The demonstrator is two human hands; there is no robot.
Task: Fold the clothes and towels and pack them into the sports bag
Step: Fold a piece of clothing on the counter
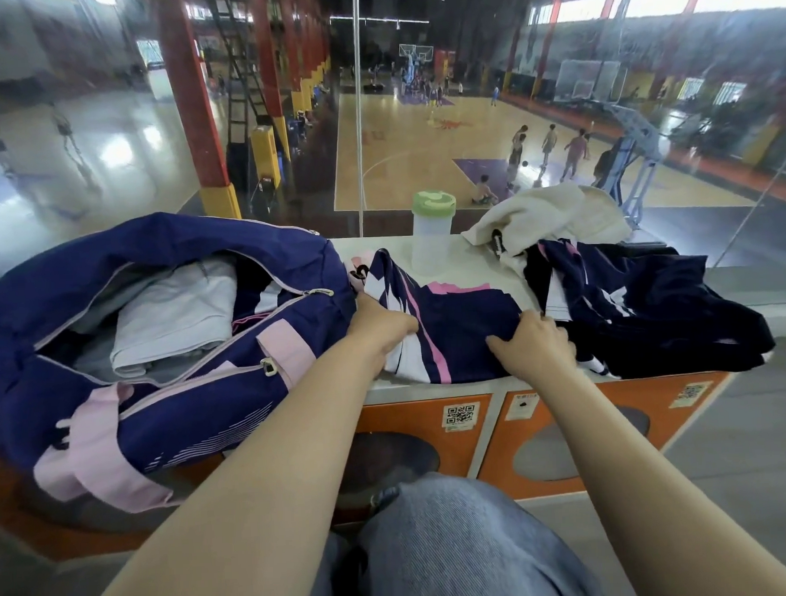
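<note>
Lying flat on the white countertop (507, 279), a navy jersey (455, 326) with pink and white stripes sits just right of the sports bag (168, 352) and under both hands. Left hand (381, 327) rests on the jersey's left edge, fingers curled down into the cloth — looks like a grip, though the fingertips are hidden. Right hand (535, 341) sits on the jersey's near right corner, fingers bent and bunching the fabric — holding it.

Sports bag is navy with pink straps, on the left end of the counter, main zip open. Inside it a folded white towel (171, 321) lies across the compartment, with grey cloth beside it, too unclear to name. Bag's right end touches the jersey.

Right of the jersey lies a heap of dark navy clothes (643, 305), unfolded, spilling over the counter's near edge. Behind that heap a crumpled cream towel (554, 218) lies against the glass. Between bag and cream towel stands a translucent shaker bottle (431, 237) with a green lid, upright, just behind the jersey.

Counter front has orange panels (567, 412) with QR stickers. Person's knees in grey trousers (438, 543) show below. Beyond the glass is a basketball court (421, 152) with players, seen from above.
</note>
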